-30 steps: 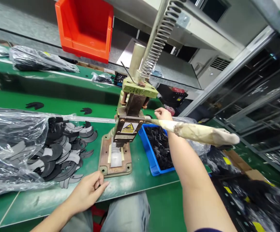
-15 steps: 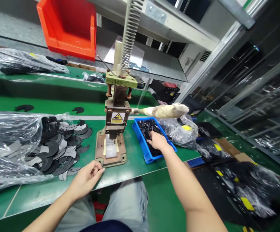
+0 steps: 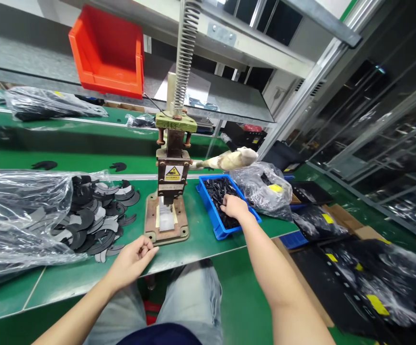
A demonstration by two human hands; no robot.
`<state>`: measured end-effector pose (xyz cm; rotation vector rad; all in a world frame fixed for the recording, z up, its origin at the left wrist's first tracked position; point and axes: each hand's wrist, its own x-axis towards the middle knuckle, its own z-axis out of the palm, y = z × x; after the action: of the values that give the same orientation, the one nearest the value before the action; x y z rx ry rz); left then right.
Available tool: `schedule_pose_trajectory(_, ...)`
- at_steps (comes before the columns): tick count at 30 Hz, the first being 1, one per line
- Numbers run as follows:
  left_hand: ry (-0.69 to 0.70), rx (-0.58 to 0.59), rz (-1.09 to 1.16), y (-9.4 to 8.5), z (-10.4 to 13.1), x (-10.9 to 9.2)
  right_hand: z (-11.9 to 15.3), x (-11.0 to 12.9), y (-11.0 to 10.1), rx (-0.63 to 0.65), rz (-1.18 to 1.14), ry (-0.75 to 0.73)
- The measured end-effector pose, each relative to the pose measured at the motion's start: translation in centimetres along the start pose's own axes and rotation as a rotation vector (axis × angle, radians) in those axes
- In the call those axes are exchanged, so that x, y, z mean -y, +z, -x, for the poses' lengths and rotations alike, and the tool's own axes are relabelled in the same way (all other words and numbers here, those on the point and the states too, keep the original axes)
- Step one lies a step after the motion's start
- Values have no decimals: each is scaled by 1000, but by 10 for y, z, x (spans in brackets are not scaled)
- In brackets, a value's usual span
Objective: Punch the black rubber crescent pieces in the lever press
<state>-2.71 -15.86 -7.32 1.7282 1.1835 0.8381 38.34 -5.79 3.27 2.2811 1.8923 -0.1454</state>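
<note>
My left hand (image 3: 133,261) rests on the front edge of the green table with its fingers curled in; I see nothing in them. Just beyond it stands a hand press (image 3: 170,177), its base (image 3: 151,221) carrying a pale metal plate (image 3: 166,219) under the ram. At the right, my right hand (image 3: 235,208) reaches into a blue tray (image 3: 213,220) of small black parts (image 3: 217,189). Its fingers are drawn together among the parts, and their tips are partly hidden. The press's wrapped lever handle (image 3: 231,159) sticks out above the tray.
Curved black and grey pieces (image 3: 100,218) spill from a clear plastic bag (image 3: 21,215) on the left. A red bin (image 3: 109,52) sits on the shelf behind. Bagged parts (image 3: 265,191) lie right of the tray, and cartons with more bags (image 3: 376,278) stand lower right.
The view has shifted slightly. My right hand stays in the blue tray with its fingers among the black parts. My left hand keeps its curled pose at the table edge.
</note>
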Motion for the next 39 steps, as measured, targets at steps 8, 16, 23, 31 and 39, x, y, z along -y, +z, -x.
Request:
schedule_pose_trajectory(8, 12, 20, -6, 1, 0, 7, 2, -6, 5, 9, -47, -52)
schedule_pose_trajectory(16, 23, 3, 9, 1, 1, 6, 0, -5, 4, -175, -229, -62)
schedule_pose_trajectory(23, 18, -35, 34, -2, -1, 3, 21, -12, -9, -512, -599, -134)
schedule_pose_trajectory(31, 140, -59, 120, 2, 8, -36, 120, 80, 49, -581, -1103, -409)
schedule_pose_trajectory(39, 534, -48, 99, 1, 11, -74, 167, 143, 79, -429, -1229, -680)
